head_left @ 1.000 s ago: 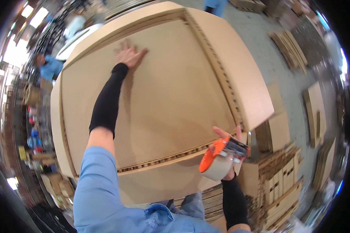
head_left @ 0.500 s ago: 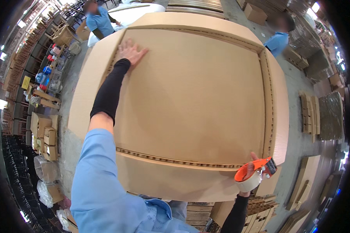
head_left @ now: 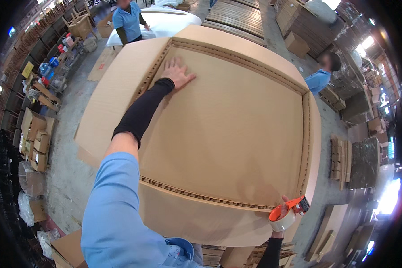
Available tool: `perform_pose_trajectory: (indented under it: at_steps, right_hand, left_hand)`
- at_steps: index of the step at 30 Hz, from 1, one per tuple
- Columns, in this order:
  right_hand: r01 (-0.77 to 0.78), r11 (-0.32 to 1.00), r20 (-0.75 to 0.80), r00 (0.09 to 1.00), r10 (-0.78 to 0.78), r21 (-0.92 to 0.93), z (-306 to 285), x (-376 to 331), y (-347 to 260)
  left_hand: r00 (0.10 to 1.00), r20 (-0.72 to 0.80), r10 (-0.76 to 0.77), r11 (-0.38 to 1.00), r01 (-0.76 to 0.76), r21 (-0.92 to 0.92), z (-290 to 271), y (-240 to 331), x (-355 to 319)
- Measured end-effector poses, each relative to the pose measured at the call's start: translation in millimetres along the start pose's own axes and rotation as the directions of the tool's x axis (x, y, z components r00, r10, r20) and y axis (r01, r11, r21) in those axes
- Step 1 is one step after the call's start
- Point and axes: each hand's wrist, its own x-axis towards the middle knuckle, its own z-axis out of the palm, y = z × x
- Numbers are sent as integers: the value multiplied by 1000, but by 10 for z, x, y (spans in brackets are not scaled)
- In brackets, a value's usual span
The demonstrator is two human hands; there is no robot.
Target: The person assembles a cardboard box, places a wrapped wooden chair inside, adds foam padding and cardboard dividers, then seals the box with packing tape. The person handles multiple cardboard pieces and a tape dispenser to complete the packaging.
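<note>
A large cardboard box (head_left: 196,223) lies in front of me, its flaps folded outward. Inside it is a flat brown cardboard sheet (head_left: 228,129), framed by honeycomb cardboard strips (head_left: 210,196). My left hand (head_left: 177,75) rests on the sheet near its far left corner, palm down and fingers spread. At the near right corner, my right hand (head_left: 283,206) is closed on an orange tape dispenser (head_left: 294,205) that carries a roll of pale tape (head_left: 285,221). Part of that hand is hidden behind the dispenser and roll.
One co-worker (head_left: 127,22) stands beyond the far left flap, by a white-covered surface (head_left: 169,20). Another person (head_left: 319,79) is past the right side. Wooden slats (head_left: 234,18) lie behind the box. Cartons (head_left: 38,143) stand left, stacked boards (head_left: 340,161) right.
The view has shifted, so the box sits lower and turned in the picture. My left hand stays flat on the sheet, and my right hand keeps the tape dispenser at the near right corner.
</note>
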Motion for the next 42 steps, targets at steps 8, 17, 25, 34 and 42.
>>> perform_pose_trajectory:
  at_steps: [8,17,25,34,42]
  right_hand:
    - [283,873,83,958,-273,-397,-495,144,380]
    - [-66,970,49,997,56,234,-147,228,179]
    - [-142,831,205,978,35,537,-412,307,250]
    - [42,963,-587,799,127,265,-1893,413,379]
    - [37,360,-103,981,165,932,-2021,860,-53]
  left_hand:
    - [990,-45,134,983,-138,-122,-48,285,-576]
    - [997,-60,49,989,-57,-135,-68,476,-834]
    - [929,-199,313,599,-355,-718,-151,264,-2659]
    - [449,571,-687,-550,194,-813,-267,-1873,-4137]
    - [760,-6,-650,-524,-454,-720,-528,-1925,-4136]
